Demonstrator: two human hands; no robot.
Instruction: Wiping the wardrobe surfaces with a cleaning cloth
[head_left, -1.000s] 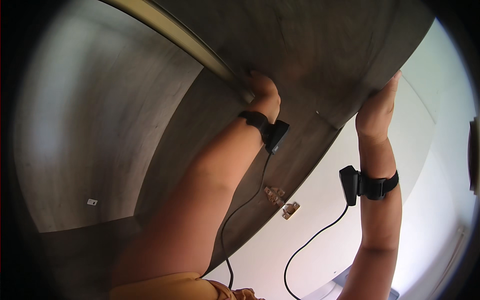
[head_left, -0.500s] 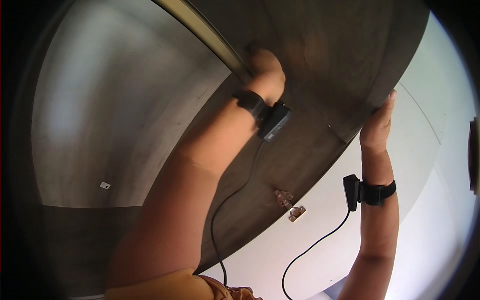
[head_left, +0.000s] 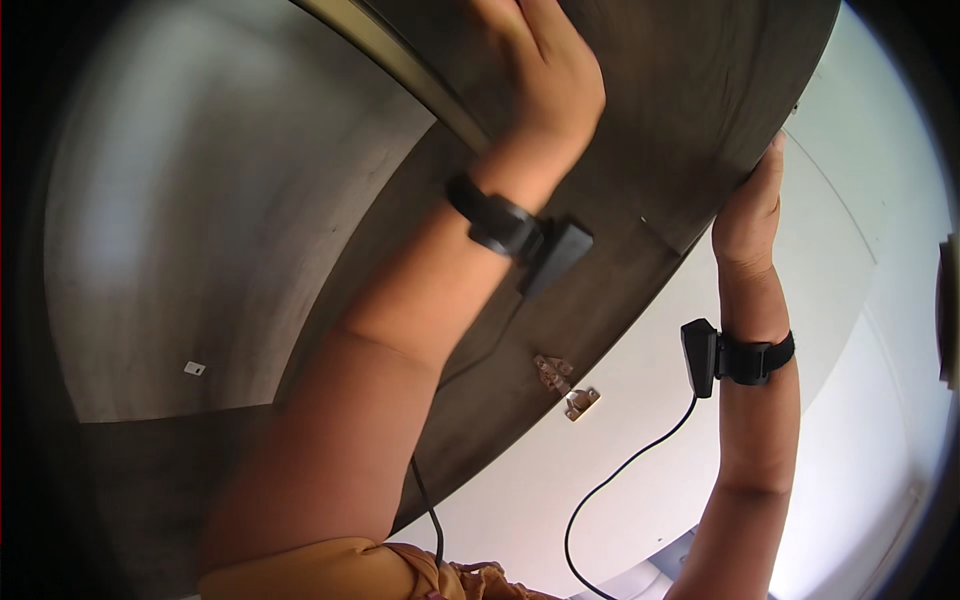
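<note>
Head view shows my left hand (head_left: 545,85) pressed flat, fingers open, on the dark wooden panel (head_left: 660,110) overhead. My right hand (head_left: 750,205) grips its edge. It looks stiff and heavy, so I hold the edges.

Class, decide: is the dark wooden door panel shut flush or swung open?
Open. The door panel stands away from the white wall; its hinge is bare.

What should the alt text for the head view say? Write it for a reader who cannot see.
Both bare hands press against a dark wood-grain panel: the left hand lies flat on its face, the right hand grips its edge. Each wrist wears a black strap with a cabled device; a small metal hinge sits at the panel's lower edge.
</note>
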